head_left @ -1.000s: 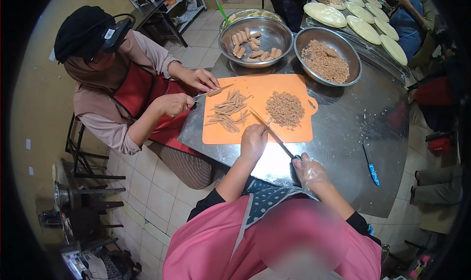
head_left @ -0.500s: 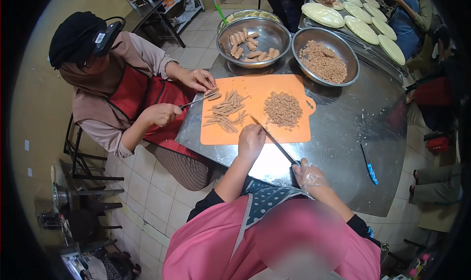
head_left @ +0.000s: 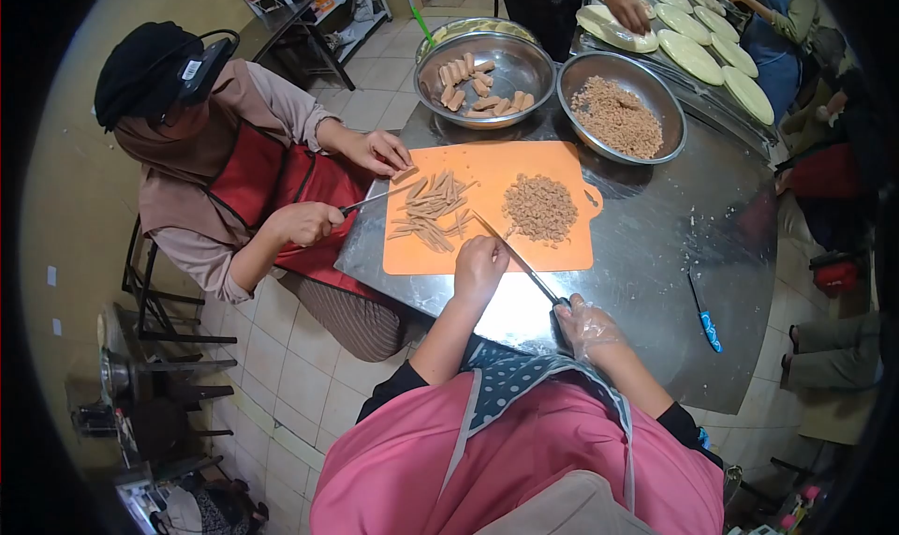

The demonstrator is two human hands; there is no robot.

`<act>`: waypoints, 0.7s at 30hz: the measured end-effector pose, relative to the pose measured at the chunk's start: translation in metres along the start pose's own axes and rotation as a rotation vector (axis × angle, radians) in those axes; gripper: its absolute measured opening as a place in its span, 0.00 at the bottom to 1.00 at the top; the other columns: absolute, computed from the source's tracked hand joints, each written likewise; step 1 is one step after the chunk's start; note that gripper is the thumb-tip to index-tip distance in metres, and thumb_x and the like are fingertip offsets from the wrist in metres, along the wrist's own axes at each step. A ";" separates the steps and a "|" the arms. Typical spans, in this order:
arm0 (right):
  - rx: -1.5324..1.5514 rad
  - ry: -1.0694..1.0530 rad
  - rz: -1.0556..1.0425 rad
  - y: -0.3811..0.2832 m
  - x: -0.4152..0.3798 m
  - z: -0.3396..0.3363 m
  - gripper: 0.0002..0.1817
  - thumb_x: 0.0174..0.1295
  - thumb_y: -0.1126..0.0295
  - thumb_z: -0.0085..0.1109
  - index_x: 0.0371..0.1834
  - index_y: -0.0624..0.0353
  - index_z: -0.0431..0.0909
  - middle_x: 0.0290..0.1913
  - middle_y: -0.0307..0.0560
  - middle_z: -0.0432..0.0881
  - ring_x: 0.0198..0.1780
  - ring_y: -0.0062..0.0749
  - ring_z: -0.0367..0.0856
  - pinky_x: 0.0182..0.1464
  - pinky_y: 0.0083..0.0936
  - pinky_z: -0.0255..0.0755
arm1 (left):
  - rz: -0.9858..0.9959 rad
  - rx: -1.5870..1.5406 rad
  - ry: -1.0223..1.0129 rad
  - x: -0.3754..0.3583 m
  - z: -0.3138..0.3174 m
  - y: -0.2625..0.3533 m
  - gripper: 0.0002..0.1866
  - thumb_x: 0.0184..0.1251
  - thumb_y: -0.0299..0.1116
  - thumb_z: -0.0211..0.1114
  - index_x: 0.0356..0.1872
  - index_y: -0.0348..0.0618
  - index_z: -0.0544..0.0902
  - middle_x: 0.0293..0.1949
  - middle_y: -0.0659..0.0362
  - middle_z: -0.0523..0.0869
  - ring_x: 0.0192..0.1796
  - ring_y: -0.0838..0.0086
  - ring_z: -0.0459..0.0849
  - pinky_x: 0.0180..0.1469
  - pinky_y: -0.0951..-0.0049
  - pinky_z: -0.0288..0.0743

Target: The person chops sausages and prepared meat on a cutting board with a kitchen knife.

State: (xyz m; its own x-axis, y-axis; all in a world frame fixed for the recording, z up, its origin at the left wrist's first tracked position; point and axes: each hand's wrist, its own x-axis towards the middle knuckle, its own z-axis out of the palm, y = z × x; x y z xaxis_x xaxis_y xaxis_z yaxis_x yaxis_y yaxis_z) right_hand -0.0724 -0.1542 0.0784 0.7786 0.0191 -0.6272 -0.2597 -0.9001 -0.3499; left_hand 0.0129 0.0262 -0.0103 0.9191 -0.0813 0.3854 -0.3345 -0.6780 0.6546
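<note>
My right hand [head_left: 587,329], in a clear plastic glove, grips the dark handle of a knife [head_left: 530,271]. The blade points up and left across the near edge of an orange cutting board [head_left: 582,252]. Beside the blade, my left hand [head_left: 480,265] has its fingers curled together at that edge; what they hold, if anything, is hidden. Small diced brown pieces [head_left: 541,209] are heaped on the right of the board. Thin brown strips [head_left: 433,213] lie on its left. A co-worker's hands [head_left: 314,222] hold another knife [head_left: 379,198] and a brown piece [head_left: 405,173] at the left edge.
Behind the board, one metal bowl [head_left: 540,59] holds brown sticks and another bowl [head_left: 676,123] holds diced bits. A blue-handled knife [head_left: 709,327] lies right on the metal table [head_left: 646,348]. Several pale oval plates [head_left: 691,57] stand farther back, near other people.
My right hand and the knife have shifted slightly up and left. The co-worker's blade has moved along the brown piece. A far person's hand has moved to the nearest plate.
</note>
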 end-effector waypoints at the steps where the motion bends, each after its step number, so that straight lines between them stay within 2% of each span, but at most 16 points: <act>1: 0.018 -0.003 -0.011 -0.002 -0.002 -0.003 0.26 0.65 0.52 0.34 0.48 0.66 0.66 0.39 0.68 0.77 0.45 0.59 0.76 0.48 0.45 0.68 | -0.001 -0.002 0.000 0.001 -0.001 0.000 0.06 0.46 0.26 0.61 0.18 0.34 0.75 0.20 0.50 0.76 0.27 0.57 0.76 0.31 0.61 0.69; 8: 0.020 -0.042 0.023 -0.001 -0.003 0.001 0.26 0.65 0.52 0.33 0.49 0.66 0.66 0.42 0.69 0.76 0.48 0.59 0.75 0.51 0.44 0.66 | 0.005 0.023 0.040 -0.001 0.001 0.002 0.05 0.45 0.26 0.61 0.19 0.35 0.75 0.21 0.50 0.76 0.28 0.56 0.76 0.33 0.61 0.69; 10: 0.050 -0.023 0.054 -0.004 -0.001 0.000 0.26 0.65 0.51 0.33 0.50 0.65 0.67 0.45 0.68 0.76 0.50 0.60 0.73 0.53 0.43 0.65 | 0.008 0.020 -0.016 -0.001 0.000 0.002 0.03 0.48 0.25 0.59 0.22 0.36 0.76 0.23 0.50 0.77 0.31 0.56 0.76 0.36 0.61 0.69; 11: 0.037 -0.029 0.032 -0.002 0.002 0.001 0.26 0.65 0.51 0.33 0.50 0.65 0.67 0.45 0.68 0.76 0.50 0.60 0.73 0.53 0.43 0.65 | -0.005 0.034 0.002 -0.002 -0.001 0.002 0.03 0.48 0.25 0.59 0.22 0.36 0.76 0.23 0.50 0.77 0.31 0.56 0.76 0.36 0.61 0.69; 13: 0.133 0.067 -0.104 0.014 0.012 0.008 0.25 0.66 0.52 0.34 0.48 0.67 0.68 0.43 0.71 0.75 0.50 0.64 0.71 0.53 0.45 0.64 | 0.098 -0.003 -0.002 -0.003 -0.003 0.001 0.03 0.53 0.24 0.57 0.25 0.36 0.78 0.26 0.50 0.78 0.33 0.55 0.76 0.38 0.60 0.69; 14: 0.053 0.153 -0.130 0.032 0.027 0.022 0.24 0.67 0.52 0.34 0.43 0.65 0.70 0.37 0.65 0.78 0.44 0.60 0.75 0.46 0.42 0.67 | 0.049 -0.007 -0.083 -0.003 -0.009 0.003 0.05 0.56 0.23 0.56 0.30 0.36 0.80 0.29 0.49 0.79 0.36 0.56 0.76 0.41 0.60 0.69; 15: 0.046 0.149 -0.144 0.038 0.031 0.023 0.24 0.67 0.52 0.34 0.43 0.65 0.70 0.37 0.65 0.78 0.44 0.60 0.75 0.46 0.42 0.67 | 0.042 0.001 -0.072 -0.003 -0.015 0.005 0.05 0.56 0.23 0.56 0.30 0.36 0.80 0.29 0.49 0.79 0.36 0.56 0.76 0.41 0.60 0.69; 17: 0.278 0.050 -0.089 0.050 0.036 0.022 0.23 0.67 0.52 0.34 0.38 0.63 0.69 0.29 0.58 0.77 0.34 0.52 0.77 0.38 0.38 0.68 | 0.040 -0.109 -0.043 -0.003 -0.025 0.005 0.07 0.54 0.23 0.56 0.33 0.36 0.81 0.31 0.49 0.80 0.39 0.56 0.77 0.44 0.61 0.70; 18: 0.253 0.069 -0.160 0.061 0.038 0.026 0.23 0.67 0.52 0.34 0.33 0.63 0.68 0.24 0.54 0.74 0.27 0.45 0.75 0.32 0.35 0.66 | 0.038 -0.107 -0.038 -0.002 -0.031 0.001 0.07 0.54 0.23 0.56 0.33 0.36 0.81 0.31 0.49 0.80 0.39 0.56 0.77 0.44 0.61 0.70; 21: 0.078 0.011 -0.253 0.052 0.018 0.013 0.23 0.68 0.52 0.34 0.34 0.63 0.68 0.25 0.55 0.75 0.29 0.47 0.75 0.34 0.36 0.66 | -0.023 0.046 0.099 0.003 -0.055 -0.024 0.10 0.51 0.21 0.56 0.35 0.37 0.81 0.36 0.49 0.81 0.43 0.56 0.77 0.49 0.62 0.70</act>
State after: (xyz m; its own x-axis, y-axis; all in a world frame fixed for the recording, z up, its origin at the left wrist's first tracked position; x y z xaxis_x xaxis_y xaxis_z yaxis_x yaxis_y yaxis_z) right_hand -0.0796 -0.1949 0.0398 0.8305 0.2343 -0.5053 -0.0990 -0.8307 -0.5478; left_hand 0.0127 0.0821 0.0107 0.9006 0.0060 0.4346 -0.3015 -0.7117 0.6346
